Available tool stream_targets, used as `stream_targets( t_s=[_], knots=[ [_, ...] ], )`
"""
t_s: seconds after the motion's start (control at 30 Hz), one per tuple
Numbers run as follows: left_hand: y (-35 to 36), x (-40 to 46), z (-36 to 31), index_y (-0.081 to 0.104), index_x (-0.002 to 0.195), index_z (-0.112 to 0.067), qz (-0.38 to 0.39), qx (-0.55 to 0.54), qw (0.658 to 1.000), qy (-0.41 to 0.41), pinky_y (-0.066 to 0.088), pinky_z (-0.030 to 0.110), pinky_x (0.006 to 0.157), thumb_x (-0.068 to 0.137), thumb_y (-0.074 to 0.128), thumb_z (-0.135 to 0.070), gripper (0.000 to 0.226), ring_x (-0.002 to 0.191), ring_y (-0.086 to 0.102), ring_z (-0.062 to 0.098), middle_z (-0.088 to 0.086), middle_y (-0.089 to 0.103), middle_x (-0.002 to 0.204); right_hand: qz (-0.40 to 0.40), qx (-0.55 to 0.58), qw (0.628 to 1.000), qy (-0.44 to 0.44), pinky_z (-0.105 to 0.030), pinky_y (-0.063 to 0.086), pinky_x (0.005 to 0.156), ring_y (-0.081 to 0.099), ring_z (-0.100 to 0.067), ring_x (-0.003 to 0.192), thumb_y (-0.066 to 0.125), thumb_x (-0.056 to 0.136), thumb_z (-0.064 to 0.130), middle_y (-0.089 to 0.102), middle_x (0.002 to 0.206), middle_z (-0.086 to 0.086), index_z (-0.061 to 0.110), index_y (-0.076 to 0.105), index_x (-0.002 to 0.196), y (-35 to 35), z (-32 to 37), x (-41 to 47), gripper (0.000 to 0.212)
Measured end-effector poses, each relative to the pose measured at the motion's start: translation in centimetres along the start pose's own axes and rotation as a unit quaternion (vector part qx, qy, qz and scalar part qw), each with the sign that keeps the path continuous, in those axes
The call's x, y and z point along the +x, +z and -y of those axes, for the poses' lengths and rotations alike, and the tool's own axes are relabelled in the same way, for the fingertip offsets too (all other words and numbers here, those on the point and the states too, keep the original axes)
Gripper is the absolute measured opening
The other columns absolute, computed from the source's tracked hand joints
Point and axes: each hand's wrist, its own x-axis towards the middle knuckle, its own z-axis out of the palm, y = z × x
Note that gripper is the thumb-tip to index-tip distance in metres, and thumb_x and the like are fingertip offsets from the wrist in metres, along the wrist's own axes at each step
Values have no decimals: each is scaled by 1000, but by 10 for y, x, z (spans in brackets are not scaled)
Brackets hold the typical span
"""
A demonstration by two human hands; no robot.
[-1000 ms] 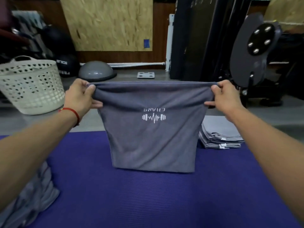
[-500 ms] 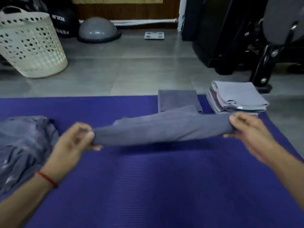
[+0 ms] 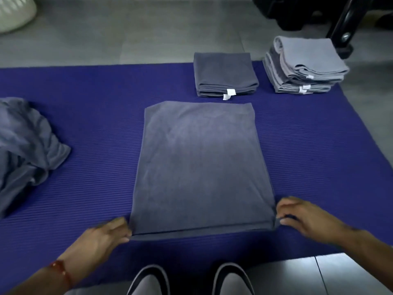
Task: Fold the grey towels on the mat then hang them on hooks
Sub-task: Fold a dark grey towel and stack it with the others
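Towel (image 3: pixel 202 167), held up stretched between the hands a second ago, now lies flat and doubled at mat (image 3: pixel 319 156) centre. Left hand (image 3: pixel 106 235) pinches its 7 o'clock corner; right hand (image 3: pixel 302 218) its 5 o'clock corner. Judged: next fold due; folded stacks (image 3: pixel 225 73) wait at 12–1 o'clock.

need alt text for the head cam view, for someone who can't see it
Two hands, left hand and right hand, hold the near corners of a grey towel laid flat on a blue mat; two folded stacks lie beyond.
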Motion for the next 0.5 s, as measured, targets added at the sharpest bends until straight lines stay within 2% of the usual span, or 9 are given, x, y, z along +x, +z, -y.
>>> stream_targets(
  t_s=[0.13, 0.17, 0.23, 0.27, 0.3, 0.33, 0.4, 0.43, 0.5],
  knots=[
    [-5, -3, -15, 64, 89, -31, 17, -20, 997, 67, 40, 20, 69, 99, 46, -29, 21, 72, 57, 5, -12, 59, 94, 45, 3, 999, -3, -21, 49, 82, 56, 5, 96, 62, 95, 43, 54, 103, 24, 38, 61, 93, 20, -4, -23, 5],
    [-4, -2, -16, 65, 92, -32, 50, -41, 995, 73, 41, 17, 72, 95, 51, -26, 15, 77, 58, 1, -18, 58, 101, 65, 2, 998, -8, -20, 48, 82, 56, 6, 96, 62, 94, 43, 54, 103, 24, 39, 61, 92, 19, -4, -22, 5],
    [0, 0, -9, 69, 105, -35, 94, -76, 988, 97, 43, 9, 85, 95, 55, -20, 23, 101, 56, -11, -36, 51, 123, 130, -25, 991, -12, -19, 47, 85, 55, 6, 98, 60, 91, 49, 55, 105, 23, 41, 62, 93, 8, 2, -14, 9],
    [-3, 4, -1, 69, 114, -38, 115, -98, 983, 101, 41, 8, 94, 98, 55, -20, 28, 112, 54, -12, -37, 51, 131, 162, -42, 986, -14, -18, 47, 86, 56, 5, 99, 58, 89, 53, 56, 106, 22, 41, 63, 95, -3, 8, -7, 15],
    [-9, 10, 6, 68, 115, -41, 145, -113, 979, 93, 40, 8, 95, 98, 56, -19, 31, 114, 56, -11, -34, 57, 127, 185, -46, 982, -10, -17, 47, 85, 57, 4, 97, 57, 89, 56, 58, 104, 21, 41, 65, 95, -17, 12, 4, 18],
    [-19, 22, 11, 68, 109, -43, 163, -107, 979, 59, 42, 6, 89, 92, 56, -17, 33, 103, 60, -10, -30, 62, 114, 195, -42, 980, 11, -16, 47, 84, 59, 4, 94, 57, 90, 55, 60, 101, 21, 42, 66, 91, -34, 17, 18, 16],
    [-38, 63, 25, 66, 93, -43, 91, -128, 985, -64, 44, 8, 71, 80, 52, -17, 32, 77, 62, -5, -22, 64, 89, 139, -32, 989, 41, -14, 47, 81, 63, 4, 89, 63, 94, 43, 65, 93, 22, 45, 67, 86, -68, 17, 57, 9],
    [-42, 86, 39, 66, 90, -42, 45, -148, 981, -116, 47, 12, 70, 80, 53, -17, 30, 74, 63, -3, -19, 66, 87, 86, -32, 994, 55, -15, 47, 80, 64, 3, 86, 64, 96, 36, 67, 91, 21, 43, 68, 88, -83, 11, 82, 11],
    [-49, 144, 69, 70, 94, -32, -29, -181, 953, -240, 54, 27, 85, 87, 64, -13, 21, 82, 68, 5, -10, 72, 93, -25, -22, 993, 113, -26, 48, 79, 67, -8, 86, 61, 98, 33, 71, 92, 12, 30, 71, 95, -109, 0, 137, 11]
  ],
)
